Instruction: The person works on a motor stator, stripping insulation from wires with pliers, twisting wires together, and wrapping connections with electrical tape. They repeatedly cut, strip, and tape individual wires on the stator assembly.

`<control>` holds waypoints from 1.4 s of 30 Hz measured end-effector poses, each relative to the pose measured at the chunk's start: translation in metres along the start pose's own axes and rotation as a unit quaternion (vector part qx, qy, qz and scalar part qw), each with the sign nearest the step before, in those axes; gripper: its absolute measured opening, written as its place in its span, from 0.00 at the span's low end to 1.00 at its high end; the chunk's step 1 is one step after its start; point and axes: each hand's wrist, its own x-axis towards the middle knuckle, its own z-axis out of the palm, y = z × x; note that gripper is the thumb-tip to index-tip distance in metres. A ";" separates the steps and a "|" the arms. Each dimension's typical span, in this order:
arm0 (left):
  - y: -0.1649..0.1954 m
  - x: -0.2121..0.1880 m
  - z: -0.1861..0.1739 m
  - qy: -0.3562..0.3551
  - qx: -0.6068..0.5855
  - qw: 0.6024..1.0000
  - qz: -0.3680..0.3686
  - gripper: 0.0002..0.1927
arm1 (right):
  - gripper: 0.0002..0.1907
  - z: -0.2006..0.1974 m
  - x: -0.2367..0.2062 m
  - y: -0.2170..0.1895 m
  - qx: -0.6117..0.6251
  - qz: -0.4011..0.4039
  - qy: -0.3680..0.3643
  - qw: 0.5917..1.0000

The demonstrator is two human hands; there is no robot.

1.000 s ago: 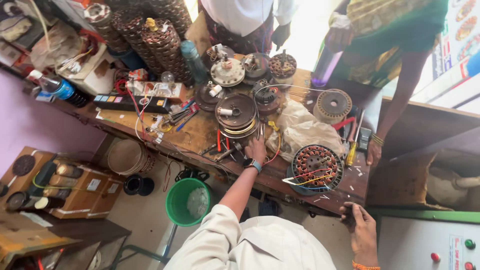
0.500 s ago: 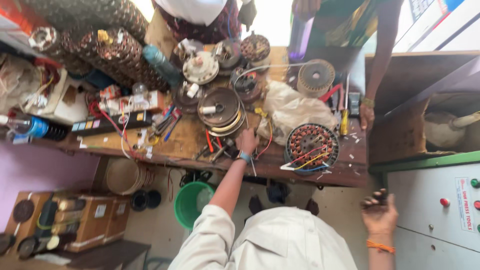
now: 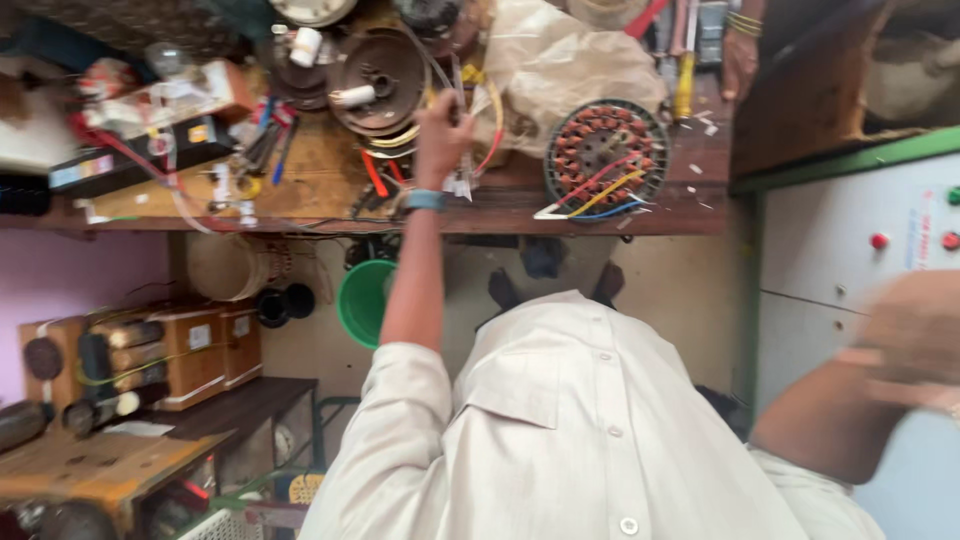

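My left hand (image 3: 440, 128) reaches over the front edge of a cluttered wooden workbench (image 3: 300, 190). Its fingers are curled around thin wires beside a round brown motor cover (image 3: 382, 68). A blue-grey band (image 3: 425, 200) sits on that wrist. To the right of the hand lies a round motor stator (image 3: 605, 150) with copper coils and red, yellow and blue leads. My right hand (image 3: 915, 335) is raised close to the camera at the right, too blurred to read its fingers. My white shirt (image 3: 560, 430) fills the bottom.
Another person's hand (image 3: 740, 55) with bangles rests at the bench's far right, near a yellow-handled screwdriver (image 3: 684, 85) and a crumpled plastic sheet (image 3: 560, 60). A green bucket (image 3: 362, 300) stands under the bench. Wooden instrument boxes (image 3: 160, 350) are at left, a grey cabinet (image 3: 840, 250) with red buttons at right.
The view has moved closer to the bench. My left hand stays at the wires by the brown cover. My right hand has risen from low at the right toward the camera and blurred.
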 end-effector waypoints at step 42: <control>0.172 -0.101 0.110 -0.004 0.086 0.996 0.026 0.10 | 0.39 -0.078 -0.065 0.137 -0.401 0.499 0.242 0.729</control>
